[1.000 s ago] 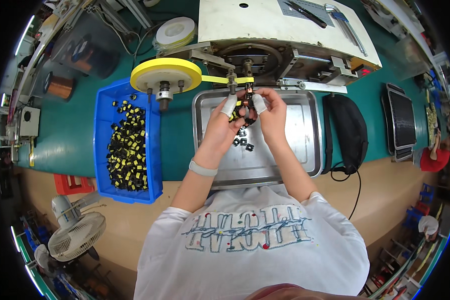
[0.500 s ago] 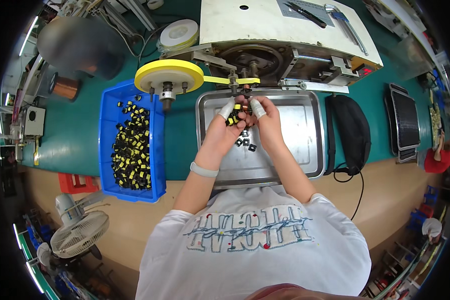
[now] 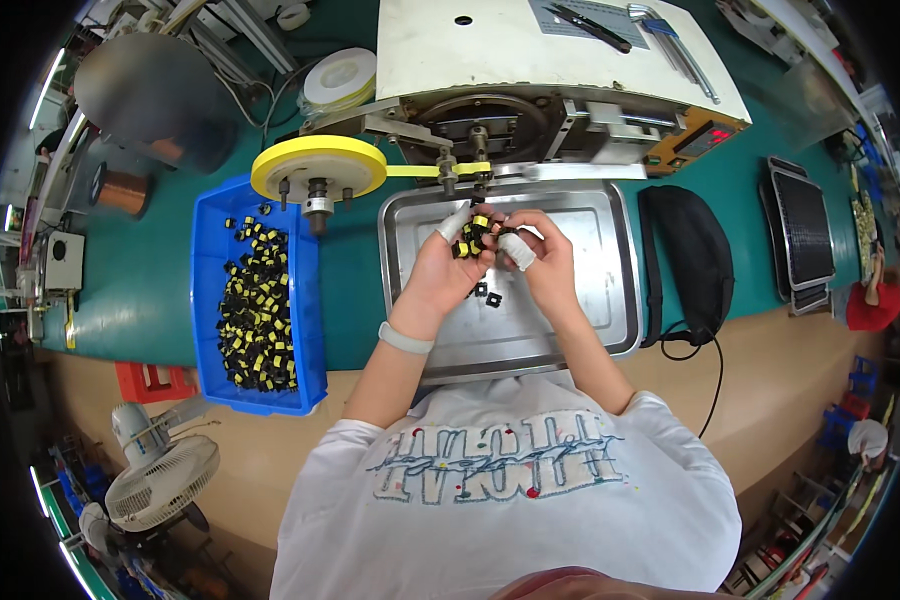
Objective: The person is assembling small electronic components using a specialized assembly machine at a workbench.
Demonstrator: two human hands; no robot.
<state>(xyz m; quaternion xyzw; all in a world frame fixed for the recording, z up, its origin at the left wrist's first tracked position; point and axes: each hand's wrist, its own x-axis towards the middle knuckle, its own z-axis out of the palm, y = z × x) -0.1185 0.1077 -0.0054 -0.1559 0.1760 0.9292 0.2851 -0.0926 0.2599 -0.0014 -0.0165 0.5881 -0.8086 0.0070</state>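
My left hand (image 3: 436, 272) cups a handful of small black coil bobbins (image 3: 470, 243), several wrapped in yellow tape. Beside it, my right hand (image 3: 550, 265) pinches a small piece that looks like another bobbin, copper-coloured in part and mostly hidden by the fingers. White coverings wrap a digit on each hand. Both hands are above a metal tray (image 3: 610, 335), where a few loose black bobbins (image 3: 494, 299) lie. Just beyond my fingertips is the machine's spindle (image 3: 479, 180), with yellow tape (image 3: 410, 171) reaching it from a large tape roll (image 3: 320, 165).
A blue bin (image 3: 205, 310) full of taped bobbins stands left of the tray. The white-topped winding machine (image 3: 510, 60) fills the far side, with a cutter and hex keys on top. A black pouch (image 3: 690, 250) and stacked dark trays (image 3: 800, 230) lie to the right.
My right hand has drawn back from the spindle, toward me and to the right. The machine's sliding metal bar has moved left, and its block is blurred. The whole view has shifted slightly.
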